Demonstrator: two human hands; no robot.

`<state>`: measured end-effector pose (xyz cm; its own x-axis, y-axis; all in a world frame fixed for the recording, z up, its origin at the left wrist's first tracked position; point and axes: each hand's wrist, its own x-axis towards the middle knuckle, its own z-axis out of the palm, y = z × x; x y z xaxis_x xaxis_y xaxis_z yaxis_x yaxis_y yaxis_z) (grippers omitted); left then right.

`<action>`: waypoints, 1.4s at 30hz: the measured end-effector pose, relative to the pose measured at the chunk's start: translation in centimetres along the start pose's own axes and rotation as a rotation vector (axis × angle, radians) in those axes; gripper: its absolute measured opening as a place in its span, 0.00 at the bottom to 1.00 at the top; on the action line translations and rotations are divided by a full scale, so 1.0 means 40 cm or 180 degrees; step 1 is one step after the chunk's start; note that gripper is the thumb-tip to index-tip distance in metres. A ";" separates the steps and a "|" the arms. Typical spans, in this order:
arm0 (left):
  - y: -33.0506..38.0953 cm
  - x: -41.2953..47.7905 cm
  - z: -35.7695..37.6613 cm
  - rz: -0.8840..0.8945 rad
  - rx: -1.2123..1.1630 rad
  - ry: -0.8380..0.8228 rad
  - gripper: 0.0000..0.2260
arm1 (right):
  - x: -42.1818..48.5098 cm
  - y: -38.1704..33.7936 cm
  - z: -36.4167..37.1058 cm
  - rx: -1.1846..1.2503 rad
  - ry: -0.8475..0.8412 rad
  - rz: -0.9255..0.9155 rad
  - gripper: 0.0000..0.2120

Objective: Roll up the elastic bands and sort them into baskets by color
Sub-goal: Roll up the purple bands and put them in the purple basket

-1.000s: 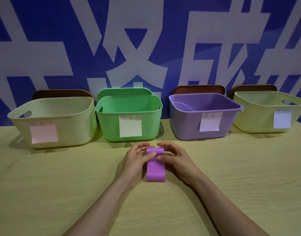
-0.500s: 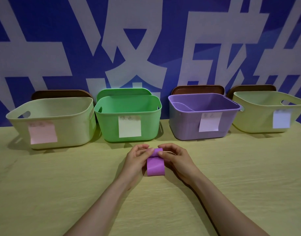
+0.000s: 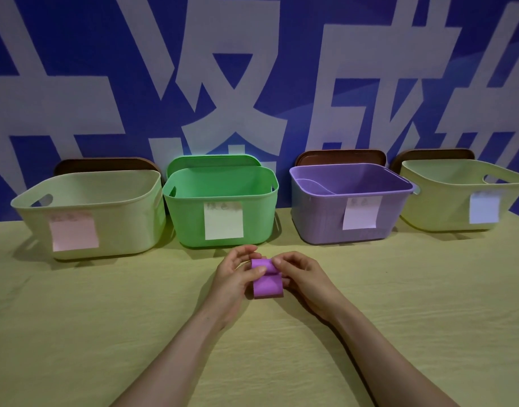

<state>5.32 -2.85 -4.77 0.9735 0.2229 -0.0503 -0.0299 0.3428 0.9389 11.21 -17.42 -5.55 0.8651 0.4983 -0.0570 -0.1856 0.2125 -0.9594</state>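
Purple elastic band (image 3: 268, 286) in the fingers (image 3: 286, 261) looked smooth, matt, rubbery, table (image 3: 105, 318) beneath them was pale matt wood grain, green basket (image 3: 190, 221) beyond the fingers was smooth plastic, its note (image 3: 223, 221) plain paper.

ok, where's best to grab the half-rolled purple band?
Pinch the purple elastic band at its rolled far end, from above, across the coil. Its loose tail lies flat on the table nearer the person; squeezing there should stop unwinding.

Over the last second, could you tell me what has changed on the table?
The left hand and right hand kept rolling the purple band: its roll grew and the flat tail toward the person shortened. Both still pinch it. The purple basket stayed put.
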 end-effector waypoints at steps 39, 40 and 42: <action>0.004 0.030 0.014 -0.0312 0.0724 0.0010 0.10 | 0.002 -0.011 0.004 -0.0012 0.0294 0.0005 0.04; 0.020 0.037 0.019 -0.0353 0.0842 -0.0038 0.10 | 0.008 -0.029 -0.006 0.0035 0.0259 0.0041 0.04; 0.065 0.065 0.039 -0.0249 0.0883 -0.0082 0.10 | 0.033 -0.085 -0.033 0.0056 0.0116 -0.0075 0.06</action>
<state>8.12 -2.79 -1.93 0.9760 0.1813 -0.1209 0.1051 0.0945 0.9900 13.59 -18.60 -2.72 0.8857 0.4621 -0.0448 -0.1728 0.2386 -0.9556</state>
